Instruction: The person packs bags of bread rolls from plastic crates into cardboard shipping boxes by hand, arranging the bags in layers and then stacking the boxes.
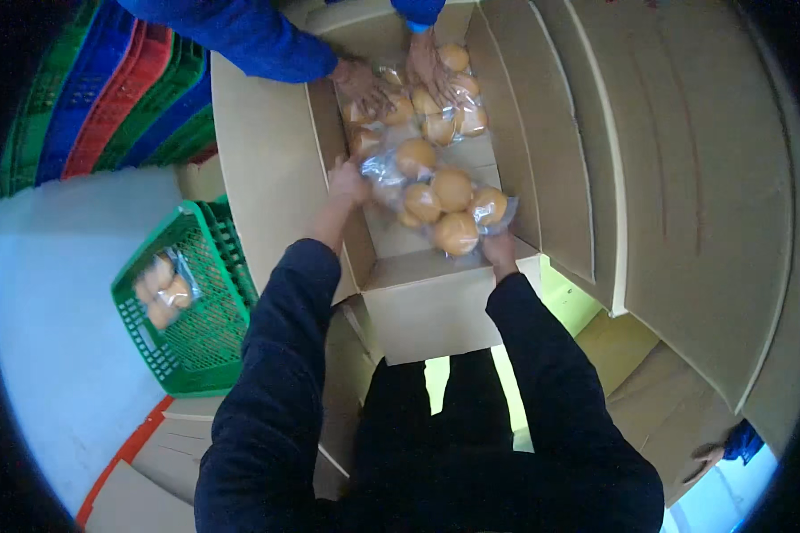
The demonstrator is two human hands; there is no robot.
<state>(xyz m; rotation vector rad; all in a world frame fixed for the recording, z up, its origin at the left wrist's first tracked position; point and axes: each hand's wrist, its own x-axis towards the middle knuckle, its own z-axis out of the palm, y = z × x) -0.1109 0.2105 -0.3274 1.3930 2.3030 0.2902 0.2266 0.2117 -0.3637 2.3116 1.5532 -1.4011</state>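
Clear plastic bags of round golden buns (452, 190) are between my two hands, above the near part of an open cardboard box (433, 313). My left hand (349, 183), a little blurred, grips the bagging at the left, by the box's left wall. At the near right corner, my right hand (499, 250) holds the bagging from below, its fingers partly hidden. Whether this is one bag or two, I cannot tell. Farther into the box lie more bagged buns (438, 126).
A co-worker's two hands (367, 86) in blue sleeves press on the far buns. At left, a green plastic crate (220, 320) holds one bag of buns (163, 290). Stacked colored crates (117, 100) stand behind. Folded cardboard (700, 166) rises at right; another person's hand (705, 461) shows lower right.
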